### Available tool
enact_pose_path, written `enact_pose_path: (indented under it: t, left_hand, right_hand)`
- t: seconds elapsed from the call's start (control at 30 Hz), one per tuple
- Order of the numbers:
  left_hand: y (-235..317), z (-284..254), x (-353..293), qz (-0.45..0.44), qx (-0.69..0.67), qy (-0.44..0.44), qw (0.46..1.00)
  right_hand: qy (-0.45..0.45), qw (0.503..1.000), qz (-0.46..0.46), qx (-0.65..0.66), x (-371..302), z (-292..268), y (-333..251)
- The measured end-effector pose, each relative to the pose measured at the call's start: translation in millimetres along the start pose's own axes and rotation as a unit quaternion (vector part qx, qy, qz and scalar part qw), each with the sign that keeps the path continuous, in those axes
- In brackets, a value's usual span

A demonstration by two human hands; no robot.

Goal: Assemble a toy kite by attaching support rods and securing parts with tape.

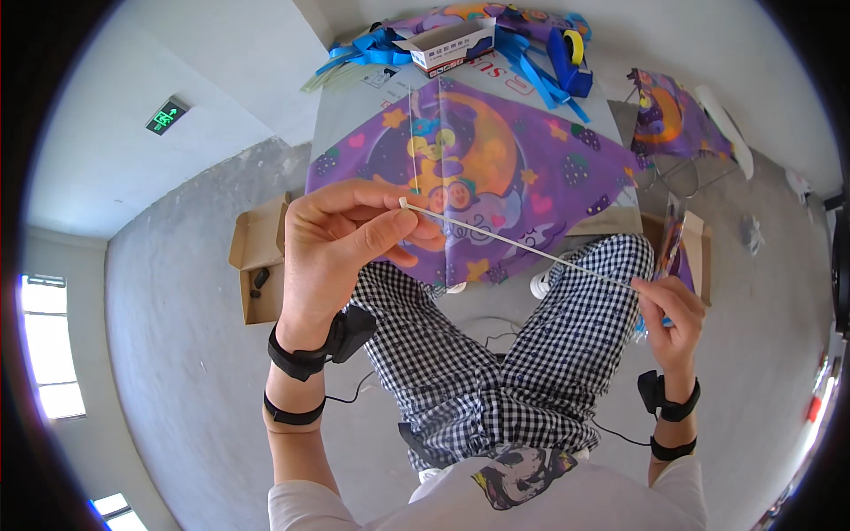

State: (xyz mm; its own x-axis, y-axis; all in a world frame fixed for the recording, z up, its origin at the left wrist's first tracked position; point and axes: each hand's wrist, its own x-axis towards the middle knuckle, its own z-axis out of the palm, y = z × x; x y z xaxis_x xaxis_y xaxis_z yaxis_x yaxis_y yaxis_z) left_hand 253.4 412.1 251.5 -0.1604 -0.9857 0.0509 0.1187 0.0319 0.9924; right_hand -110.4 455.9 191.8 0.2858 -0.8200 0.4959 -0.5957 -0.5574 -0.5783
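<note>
While left hand [354, 232] pinches one end of thin white rod [531, 250], right hand [670, 320] grips it farther along; rod held above purple printed sheet [496, 159] on table [343, 111]; sheet spread out, rod seemingly not yet joined, further progress unclear

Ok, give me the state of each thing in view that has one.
Thin white rod: straight, held at a slant
Left hand: pinching the rod near its tip
Right hand: pinching the rod
Purple printed sheet: spread out
White carton: open-topped
Left cardboard box: open
Green sign: lit
</note>
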Motion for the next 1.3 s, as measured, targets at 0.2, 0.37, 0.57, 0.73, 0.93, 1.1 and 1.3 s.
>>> enact_pose_path:
  t: [0.2,0.37,0.57,0.73,0.93,1.1,1.3]
  left_hand:
    - [-1,7,-1,0.073,0.084,0.033,0.993]
    - [2,2,3,0.041,0.145,0.018,0.988]
    - [0,-3,12,-0.023,0.143,0.035,0.989]
    - [-8,-6,17,-0.047,0.151,0.023,0.987]
    - [-20,-20,23,-0.093,0.043,-0.034,0.994]
    - [-29,-13,34,-0.097,-0.076,0.016,0.992]
    - [-44,5,40,0.027,0.022,0.125,0.992]
  right_hand:
    - [-0.012,1.0,0.016,-0.016,2,-9,-1]
    - [0.005,0.992,-0.038,-0.12,11,-24,-8]
    - [0.001,0.983,-0.081,-0.167,13,-22,-6]
    - [0.007,0.98,-0.09,-0.178,13,-22,-4]
    - [-0.063,0.991,0.113,0.012,9,-10,-3]
    - [-0.006,0.994,0.015,-0.109,15,-10,-4]
    - [0.027,0.993,-0.029,-0.114,14,-6,6]
